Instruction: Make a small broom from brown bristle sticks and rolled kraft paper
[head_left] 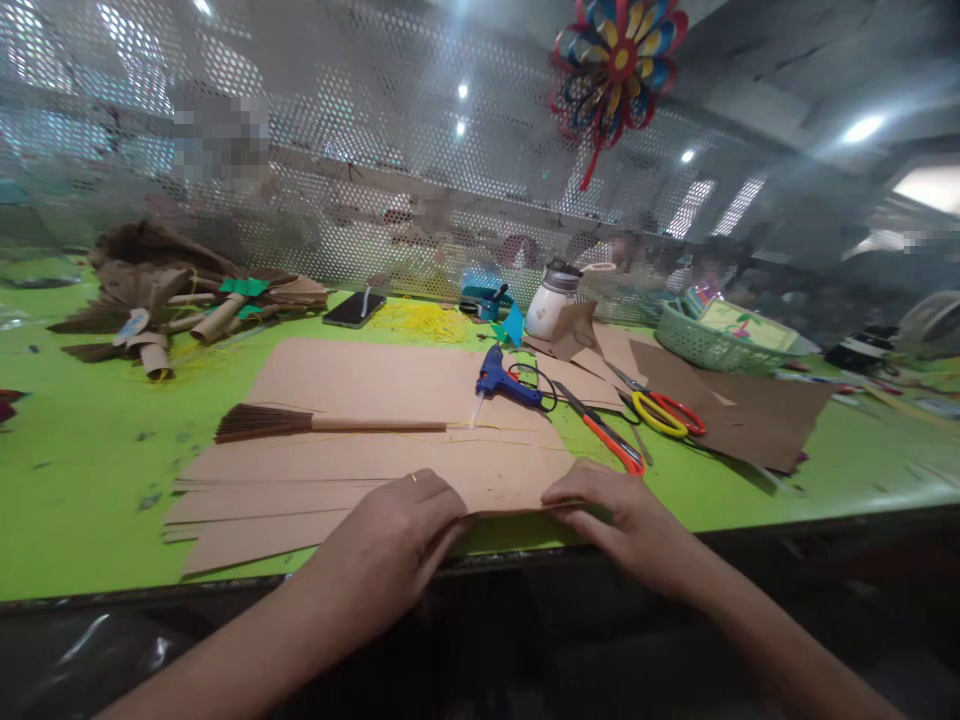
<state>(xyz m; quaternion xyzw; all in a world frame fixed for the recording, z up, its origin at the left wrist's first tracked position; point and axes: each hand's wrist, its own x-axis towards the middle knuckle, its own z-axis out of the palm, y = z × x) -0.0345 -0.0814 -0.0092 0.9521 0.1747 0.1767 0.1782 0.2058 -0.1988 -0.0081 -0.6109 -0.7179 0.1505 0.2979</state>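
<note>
My left hand (401, 520) is closed on the near edge of a brown paper sheet (502, 482), its thumb under the edge and fingers on top. At the sheet's near right corner, my right hand (619, 515) pinches the same edge between thumb and fingers. The edge is slightly raised between my hands. Several brown sheets lie stacked beneath and to the left. Across the paper rests a brush-shaped paper piece (330, 424) with a fringed dark head and a rolled handle. Beyond my hands lies a blue glue gun (504, 380), its nozzle towards me.
Orange-handled scissors (615, 445) and yellow-and-red scissors (664, 412) lie right of the paper. Behind are a phone (355, 308), yellow shreds (424, 320), a white thermos (553, 302) and a green basket (712, 340). Paper bundles (169, 300) lie far left. The green table (97, 510) ends near my wrists.
</note>
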